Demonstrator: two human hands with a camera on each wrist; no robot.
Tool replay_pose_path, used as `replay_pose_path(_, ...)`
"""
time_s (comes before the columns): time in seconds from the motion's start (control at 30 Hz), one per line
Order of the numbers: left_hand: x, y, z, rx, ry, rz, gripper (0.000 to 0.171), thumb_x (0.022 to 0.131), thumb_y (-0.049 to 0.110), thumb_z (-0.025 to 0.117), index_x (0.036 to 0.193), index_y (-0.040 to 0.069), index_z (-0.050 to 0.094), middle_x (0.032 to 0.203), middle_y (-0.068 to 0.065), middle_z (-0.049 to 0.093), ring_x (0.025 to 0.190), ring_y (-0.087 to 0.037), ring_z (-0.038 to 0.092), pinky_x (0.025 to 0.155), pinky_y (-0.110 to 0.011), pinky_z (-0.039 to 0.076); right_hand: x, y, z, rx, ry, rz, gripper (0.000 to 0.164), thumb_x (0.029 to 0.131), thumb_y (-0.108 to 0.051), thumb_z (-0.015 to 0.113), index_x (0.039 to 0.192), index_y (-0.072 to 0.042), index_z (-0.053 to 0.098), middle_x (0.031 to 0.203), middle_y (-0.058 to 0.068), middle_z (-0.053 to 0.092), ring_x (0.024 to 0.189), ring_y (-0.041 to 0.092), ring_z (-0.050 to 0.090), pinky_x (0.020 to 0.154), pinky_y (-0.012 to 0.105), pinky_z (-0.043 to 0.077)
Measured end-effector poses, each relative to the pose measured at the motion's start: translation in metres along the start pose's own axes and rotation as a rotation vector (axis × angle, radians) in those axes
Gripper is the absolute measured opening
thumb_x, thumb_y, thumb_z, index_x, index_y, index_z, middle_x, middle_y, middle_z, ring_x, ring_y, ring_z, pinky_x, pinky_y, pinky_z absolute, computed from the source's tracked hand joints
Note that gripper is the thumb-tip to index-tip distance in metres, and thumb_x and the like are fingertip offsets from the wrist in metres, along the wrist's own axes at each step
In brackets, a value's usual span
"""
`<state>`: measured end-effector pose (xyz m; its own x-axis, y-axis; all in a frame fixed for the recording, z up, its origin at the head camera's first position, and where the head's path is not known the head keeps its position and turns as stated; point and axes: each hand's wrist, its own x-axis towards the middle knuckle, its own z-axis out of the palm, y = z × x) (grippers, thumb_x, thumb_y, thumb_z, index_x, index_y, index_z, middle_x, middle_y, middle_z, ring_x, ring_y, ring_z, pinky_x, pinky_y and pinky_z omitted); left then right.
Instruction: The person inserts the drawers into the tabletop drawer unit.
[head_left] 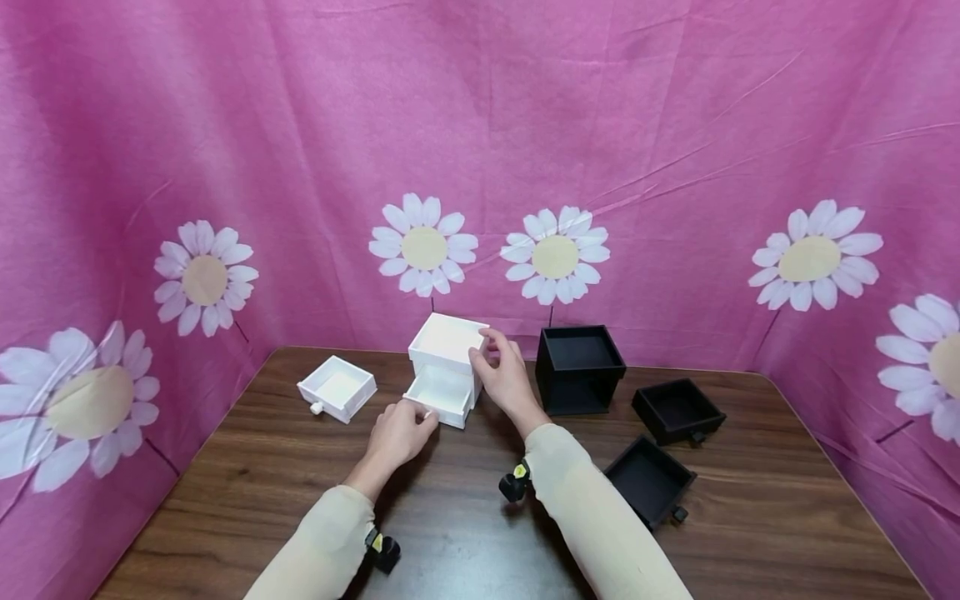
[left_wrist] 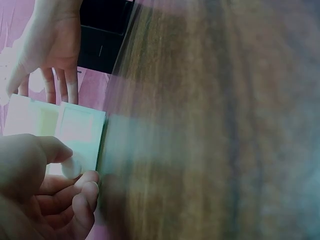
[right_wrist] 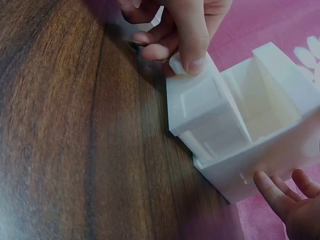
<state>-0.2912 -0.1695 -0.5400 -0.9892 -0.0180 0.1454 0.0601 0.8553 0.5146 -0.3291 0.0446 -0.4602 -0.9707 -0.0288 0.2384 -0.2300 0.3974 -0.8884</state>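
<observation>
A small white cabinet point(head_left: 447, 340) stands near the back of the table. Its lower drawer point(head_left: 454, 417) is partly pulled out, while the opening above it is bare. My left hand point(head_left: 401, 432) pinches the round white knob point(left_wrist: 72, 168) on that drawer's front between thumb and fingers. Against the cabinet's right side, my right hand point(head_left: 507, 382) rests its fairly straight fingertips, with the thumb near the top edge. In the right wrist view the cabinet's side wall point(right_wrist: 250, 172) meets those fingertips.
A loose white drawer point(head_left: 352, 402) with a knob lies left of the cabinet. To the right stands a black cabinet point(head_left: 553, 390) with open front, and two loose black drawers point(head_left: 678, 429) lie beyond it on the wooden table point(head_left: 780, 500). A pink flowered cloth point(head_left: 480, 125) hangs behind.
</observation>
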Motion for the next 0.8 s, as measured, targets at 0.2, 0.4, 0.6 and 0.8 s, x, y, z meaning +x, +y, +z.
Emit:
replay_pose_path(0.2, 0.008, -0.001, 0.006, -0.017, 0.006, -0.003, 0.030, 0.095, 0.047, 0.069, 0.067, 0.037, 0.074, 0.081, -0.001, 0.074, 0.068, -0.025, 0.062, 0.064, -0.041, 0.049, 0.000, 0.001, 0.000, -0.001, -0.002, -0.008, 0.048, 0.105, -0.032, 0.068, 0.149, -0.016, 0.059, 0.136, 0.024, 0.058, 0.122, 0.039, 0.065, 0.107, 0.054, 0.055)
replay_pose_path(0.4, 0.014, 0.001, 0.007, -0.030, 0.008, -0.003, 0.031, 0.095, 0.048, 0.069, 0.066, 0.036, 0.073, 0.076, 0.002, 0.072, 0.066, -0.025, 0.061, 0.062, -0.038, 0.048, -0.001, 0.000, -0.001, 0.014, 0.008, -0.028, 0.047, 0.105, -0.030, 0.068, 0.148, -0.014, 0.061, 0.135, 0.026, 0.059, 0.121, 0.041, 0.066, 0.107, 0.055, 0.055)
replay_pose_path(0.6, 0.019, 0.001, 0.008, -0.044, 0.008, -0.018, 0.029, 0.095, 0.048, 0.069, 0.069, 0.036, 0.075, 0.077, 0.002, 0.072, 0.069, -0.025, 0.062, 0.064, -0.039, 0.049, -0.001, -0.002, 0.000, 0.025, 0.005, -0.024, 0.047, 0.105, -0.031, 0.068, 0.148, -0.015, 0.061, 0.135, 0.026, 0.058, 0.122, 0.040, 0.065, 0.107, 0.055, 0.055)
replay_pose_path(0.8, 0.024, 0.001, 0.012, -0.057, 0.010, -0.025, 0.024, 0.095, 0.048, 0.069, 0.077, 0.037, 0.080, 0.084, 0.001, 0.076, 0.074, -0.026, 0.066, 0.068, -0.042, 0.052, -0.001, 0.000, 0.000, 0.031, 0.001, -0.026, 0.046, 0.105, -0.031, 0.068, 0.148, -0.015, 0.061, 0.134, 0.024, 0.058, 0.121, 0.039, 0.065, 0.106, 0.054, 0.056)
